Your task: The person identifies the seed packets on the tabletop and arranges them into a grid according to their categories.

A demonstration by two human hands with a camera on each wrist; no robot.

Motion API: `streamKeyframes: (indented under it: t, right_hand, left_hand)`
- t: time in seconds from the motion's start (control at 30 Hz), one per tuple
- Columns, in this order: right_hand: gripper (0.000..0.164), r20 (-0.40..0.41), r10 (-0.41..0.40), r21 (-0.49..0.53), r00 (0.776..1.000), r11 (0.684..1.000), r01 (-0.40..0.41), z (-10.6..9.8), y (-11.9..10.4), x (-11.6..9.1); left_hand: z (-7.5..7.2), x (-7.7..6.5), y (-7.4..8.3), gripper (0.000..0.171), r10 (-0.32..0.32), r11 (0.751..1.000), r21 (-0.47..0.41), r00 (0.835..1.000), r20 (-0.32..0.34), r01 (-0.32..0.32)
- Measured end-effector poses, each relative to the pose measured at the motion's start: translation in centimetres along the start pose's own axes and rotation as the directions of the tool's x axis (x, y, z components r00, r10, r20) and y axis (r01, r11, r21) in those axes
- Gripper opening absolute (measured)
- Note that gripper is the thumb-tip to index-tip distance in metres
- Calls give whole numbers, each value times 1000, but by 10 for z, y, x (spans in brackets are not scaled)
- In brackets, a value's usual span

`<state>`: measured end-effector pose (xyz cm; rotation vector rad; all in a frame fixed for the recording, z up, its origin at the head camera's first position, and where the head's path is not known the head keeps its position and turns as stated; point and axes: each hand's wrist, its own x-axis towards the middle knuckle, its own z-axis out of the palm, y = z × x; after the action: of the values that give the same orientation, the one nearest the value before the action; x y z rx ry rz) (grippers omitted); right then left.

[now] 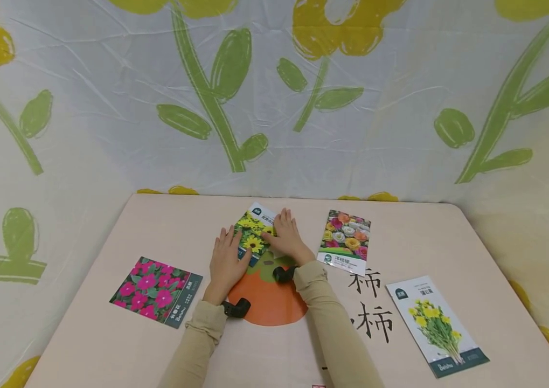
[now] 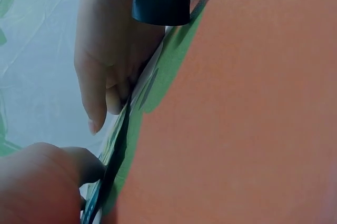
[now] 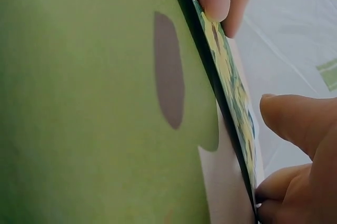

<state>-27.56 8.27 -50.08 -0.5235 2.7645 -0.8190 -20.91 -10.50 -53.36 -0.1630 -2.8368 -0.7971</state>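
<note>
A seed packet with yellow daisy-like flowers (image 1: 254,242) lies tilted on the table near its back edge, over a printed orange persimmon. My left hand (image 1: 226,264) rests along its left side, fingers extended, thumb over the lower part. My right hand (image 1: 290,240) touches its right side with fingers stretched forward and thumb pointing inward across it. In the right wrist view the packet (image 3: 231,87) appears edge-on, one fingertip pressing its top surface and the right thumb (image 3: 287,113) held just off it. In the left wrist view the left thumb (image 2: 87,165) meets the packet's edge.
A packet with pink flowers (image 1: 150,291) lies to the left. On the right are a packet with mixed-colour blooms (image 1: 344,237) and a dandelion packet (image 1: 434,326). Black characters are printed on the pale table cover (image 1: 104,350). A flower-patterned cloth (image 1: 390,134) hangs behind.
</note>
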Motion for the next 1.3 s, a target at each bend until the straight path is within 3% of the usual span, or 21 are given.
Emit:
streamKeyframes:
  t: [0.2, 0.47, 0.77, 1.1, 1.3]
  right_hand:
    - [78, -61, -27, 35, 998, 999, 30, 2, -2, -5]
    - [79, -112, -58, 18, 992, 998, 61, 15, -4, -21]
    - [86, -139, -4, -11, 990, 1000, 3, 29, -13, -38]
    - [86, -146, 13, -12, 989, 1000, -15, 30, -14, -39]
    - [82, -162, 28, 35, 986, 999, -23, 28, -15, -38]
  left_hand:
    - [-1, 0, 1, 62, 3, 999, 49, 1000, 20, -4]
    - [0, -1, 3, 61, 7, 999, 51, 1000, 10, -7]
    - [1, -1, 3, 62, -10, 1000, 29, 1000, 12, 10]
    - [2, -2, 1, 63, -32, 999, -1, 999, 20, 32]
    - [2, -2, 1, 57, 10, 999, -36, 1000, -18, -11]
